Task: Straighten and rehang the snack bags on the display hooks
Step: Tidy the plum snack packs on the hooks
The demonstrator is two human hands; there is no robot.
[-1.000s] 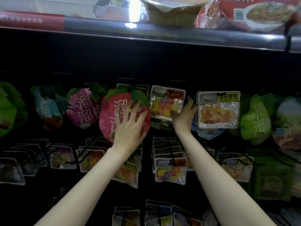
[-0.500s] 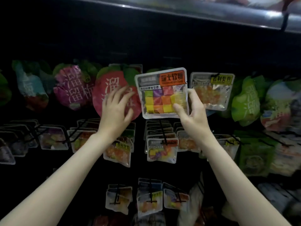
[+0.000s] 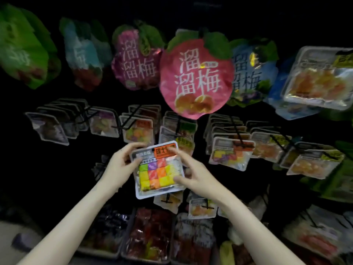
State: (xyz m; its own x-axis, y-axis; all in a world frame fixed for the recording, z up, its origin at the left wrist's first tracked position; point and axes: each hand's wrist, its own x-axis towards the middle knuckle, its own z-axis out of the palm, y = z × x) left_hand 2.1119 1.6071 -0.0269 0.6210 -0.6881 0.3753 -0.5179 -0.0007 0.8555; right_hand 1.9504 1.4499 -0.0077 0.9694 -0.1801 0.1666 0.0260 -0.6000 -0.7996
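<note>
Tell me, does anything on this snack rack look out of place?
Yes: the cube candy pack is off its hook, held by the left hand and right hand. The red plum bag hangs tilted, overlapping its neighbours.

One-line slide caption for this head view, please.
Both hands, left hand and right hand, hold a candy pack off its hook, below a pink plum bag.

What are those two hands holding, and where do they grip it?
A clear candy pack of coloured cubes. The left hand grips its upper left edge; the right hand pinches its right side, thumb near the lower right corner.
</note>
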